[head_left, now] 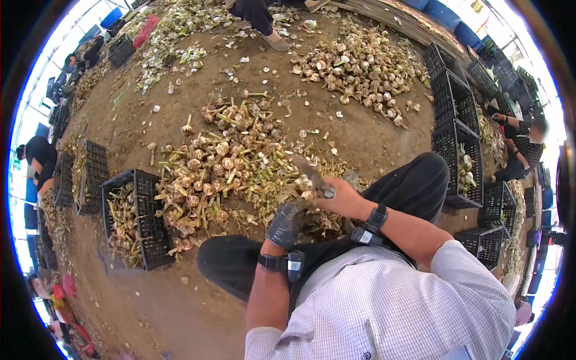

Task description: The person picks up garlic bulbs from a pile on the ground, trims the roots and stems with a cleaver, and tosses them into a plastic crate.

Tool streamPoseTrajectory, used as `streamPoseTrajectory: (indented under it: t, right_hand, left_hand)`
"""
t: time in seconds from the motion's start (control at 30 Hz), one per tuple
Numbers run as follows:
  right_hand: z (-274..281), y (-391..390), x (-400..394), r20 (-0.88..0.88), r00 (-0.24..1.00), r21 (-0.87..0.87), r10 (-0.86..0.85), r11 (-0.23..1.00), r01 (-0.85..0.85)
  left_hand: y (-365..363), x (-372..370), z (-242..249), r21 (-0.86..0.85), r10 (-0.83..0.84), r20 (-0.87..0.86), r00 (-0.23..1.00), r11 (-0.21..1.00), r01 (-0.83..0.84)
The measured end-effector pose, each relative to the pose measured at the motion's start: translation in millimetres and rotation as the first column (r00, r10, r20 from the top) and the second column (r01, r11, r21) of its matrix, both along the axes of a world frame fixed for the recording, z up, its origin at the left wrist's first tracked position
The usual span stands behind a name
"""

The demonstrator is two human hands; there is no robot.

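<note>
My left hand (pixel 285 223), in a dark grey glove, is closed around a garlic bulb (pixel 308 195) in front of my lap. Bare except for something metallic at the fingers, my right hand (pixel 341 200) grips a knife (pixel 310 174) with a broad, dirt-coloured blade pointing up and left. The knife is right beside the bulb; whether its edge touches is hidden. Just beyond both hands lies a heap of garlic (pixel 222 153), with cut stems (pixel 264 192) scattered close to my left hand.
A black crate (pixel 153 210) with garlic stands at my left. Another garlic pile (pixel 369 69) lies at the far right, near stacked black crates (pixel 459 138). A co-worker's shoe (pixel 276 42) is ahead. Other people (pixel 519 147) sit along both sides.
</note>
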State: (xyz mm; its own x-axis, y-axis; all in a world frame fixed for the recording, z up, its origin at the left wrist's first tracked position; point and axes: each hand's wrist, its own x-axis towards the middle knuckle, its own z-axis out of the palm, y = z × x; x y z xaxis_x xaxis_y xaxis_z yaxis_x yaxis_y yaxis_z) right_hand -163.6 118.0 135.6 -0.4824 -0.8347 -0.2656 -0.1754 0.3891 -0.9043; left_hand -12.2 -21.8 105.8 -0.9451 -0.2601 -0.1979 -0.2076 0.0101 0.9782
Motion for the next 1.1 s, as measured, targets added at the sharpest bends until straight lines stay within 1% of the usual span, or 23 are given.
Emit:
streamPoseTrajectory:
  t: [0.03, 0.1, 0.13, 0.17, 0.2, 0.23, 0.27, 0.37, 0.43, 0.47, 0.57, 0.6, 0.67, 0.7, 0.73, 0.8, 0.83, 0.9, 0.97, 1.07, 1.1]
  right_hand:
    - [-0.4, 0.2, -2.3, 0.070, 0.995, 0.028, -0.064, 0.998, 0.062]
    - [-1.2, 0.0, -13.3, 0.196, 0.961, 0.096, -0.193, 0.979, 0.177]
    - [35.5, -4.9, -8.1, 0.262, 0.938, 0.087, -0.225, 0.974, 0.209]
    - [31.9, -4.3, -7.7, 0.263, 0.942, 0.094, -0.211, 0.977, 0.193]
    - [23.8, -4.7, -7.3, 0.264, 0.945, 0.097, -0.195, 0.980, 0.176]
    - [13.7, -6.7, -7.5, 0.264, 0.948, 0.098, -0.177, 0.983, 0.157]
    - [-3.2, -7.5, -6.6, 0.290, 0.947, 0.061, -0.137, 0.990, 0.125]
    - [-8.5, -10.4, -4.9, 0.245, 0.961, 0.000, -0.127, 0.991, 0.131]
    - [12.4, -8.0, -5.3, -0.023, 0.998, 0.109, -0.057, 0.992, 0.060]
    - [21.9, -5.2, -5.7, -0.153, 0.988, 0.169, -0.009, 0.985, 0.035]
    - [25.8, 10.3, -0.6, -0.415, 0.904, 0.001, 0.104, 0.993, -0.115]
    - [28.9, 13.7, 0.4, -0.434, 0.887, 0.070, 0.157, 0.988, -0.141]
    - [24.2, 15.4, 2.2, -0.537, 0.830, 0.019, 0.148, 0.986, -0.163]
    - [22.1, 15.4, 3.0, -0.586, 0.798, -0.006, 0.142, 0.984, -0.179]
    - [21.3, 15.2, 4.0, -0.591, 0.791, 0.024, 0.157, 0.984, -0.178]
    - [20.6, 14.3, 4.7, -0.602, 0.776, 0.082, 0.188, 0.981, -0.174]
    - [21.3, 13.9, 4.7, -0.611, 0.770, 0.072, 0.183, 0.982, -0.176]
    - [23.5, 14.4, 5.1, -0.629, 0.758, 0.055, 0.172, 0.983, -0.177]
    - [19.9, 14.7, 4.4, -0.630, 0.756, 0.054, 0.176, 0.982, -0.183]
    - [14.7, 13.3, 5.8, -0.614, 0.769, 0.048, 0.180, 0.980, -0.191]
    - [13.1, 13.2, 5.8, -0.605, 0.776, 0.044, 0.177, 0.981, -0.189]
  left_hand:
    - [4.2, 0.8, -3.4, 0.242, 0.082, -0.025, 0.996, 0.968, -0.073]
    - [10.5, -4.6, -7.7, 0.248, 0.147, -0.034, 0.989, 0.959, -0.134]
    - [14.8, -5.9, -8.6, 0.254, 0.179, -0.032, 0.983, 0.953, -0.165]
    - [17.6, -9.9, -9.2, 0.107, 0.167, -0.127, 0.978, 0.982, -0.154]
    - [17.6, -15.7, -10.2, -0.046, 0.140, -0.218, 0.966, 0.987, -0.154]
    - [16.0, -19.4, -12.5, -0.199, 0.099, -0.305, 0.947, 0.966, -0.165]
    - [15.0, -20.8, -34.2, -0.095, 0.134, -0.164, 0.977, 0.984, -0.151]
    - [15.3, -22.7, -12.2, 0.067, 0.213, -0.167, 0.963, 0.977, -0.205]
    - [9.7, -18.6, -21.9, 0.032, 0.179, -0.120, 0.976, 0.984, -0.177]
    - [8.0, -15.9, -26.8, 0.016, 0.163, -0.096, 0.982, 0.987, -0.162]
    - [13.5, -12.3, -25.0, -0.048, 0.238, -0.113, 0.965, 0.968, -0.245]
    - [14.4, -11.1, -32.3, -0.121, 0.185, -0.121, 0.975, 0.972, -0.200]
    - [13.1, -10.0, -59.3, -0.267, 0.079, -0.128, 0.989, 0.957, -0.111]
    - [13.4, -9.8, -66.3, -0.257, 0.087, -0.178, 0.980, 0.957, -0.131]
    - [14.3, -8.8, -73.3, -0.246, 0.096, -0.228, 0.969, 0.957, -0.152]
    - [15.3, -5.1, -80.1, -0.249, 0.095, -0.247, 0.964, 0.956, -0.158]
    - [14.5, -3.4, -80.1, -0.263, 0.083, -0.217, 0.973, 0.955, -0.140]
    - [14.5, -1.7, -74.7, -0.235, 0.089, -0.157, 0.984, 0.964, -0.125]
    - [14.7, 1.3, -63.8, -0.150, 0.127, -0.095, 0.987, 0.979, -0.140]
    - [12.5, 6.7, -78.3, -0.229, 0.103, -0.180, 0.978, 0.963, -0.144]
    - [13.0, 6.3, -71.1, -0.147, 0.123, -0.146, 0.982, 0.979, -0.145]
